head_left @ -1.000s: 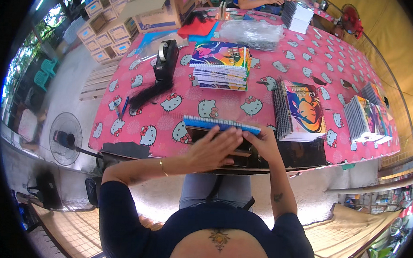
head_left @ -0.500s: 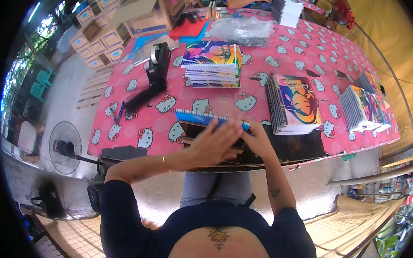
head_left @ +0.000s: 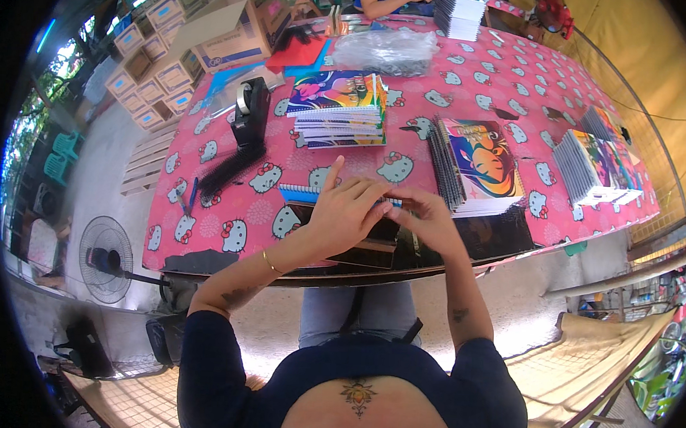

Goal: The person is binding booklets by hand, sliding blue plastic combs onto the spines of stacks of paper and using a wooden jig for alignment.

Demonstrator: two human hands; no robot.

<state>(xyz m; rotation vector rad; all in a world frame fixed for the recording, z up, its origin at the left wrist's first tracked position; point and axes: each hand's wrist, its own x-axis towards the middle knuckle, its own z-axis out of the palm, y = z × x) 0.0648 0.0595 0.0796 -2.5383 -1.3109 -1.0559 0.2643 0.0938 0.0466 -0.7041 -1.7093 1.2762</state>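
A spiral notebook (head_left: 298,194) with a blue cover stands at the table's near edge, its wire-bound side up, against a dark wooden stand (head_left: 368,255). My left hand (head_left: 347,214) crosses over it, index finger raised, with the thumb and other fingers pinched at the right end of the binding. There my right hand (head_left: 428,218) also has its fingertips closed on the binding, touching the left fingers. My hands hide much of the notebook. Just beyond lies a pile of colourful spiral notebooks (head_left: 340,110); another pile (head_left: 483,170) sits to the right.
A black tape dispenser (head_left: 249,114) stands left of the piles, beside dark binding wires (head_left: 230,171) and a blue pen (head_left: 193,192). More notebooks (head_left: 597,171) lie far right. Plastic wrap (head_left: 384,51), a carton (head_left: 236,41) and a co-worker's arm (head_left: 390,3) are at the back.
My left hand was sweeping, blurred, over the notebook's binding; now it is steadier, its index finger lifted and its thumb by the right hand's fingers. The view has shifted slightly.
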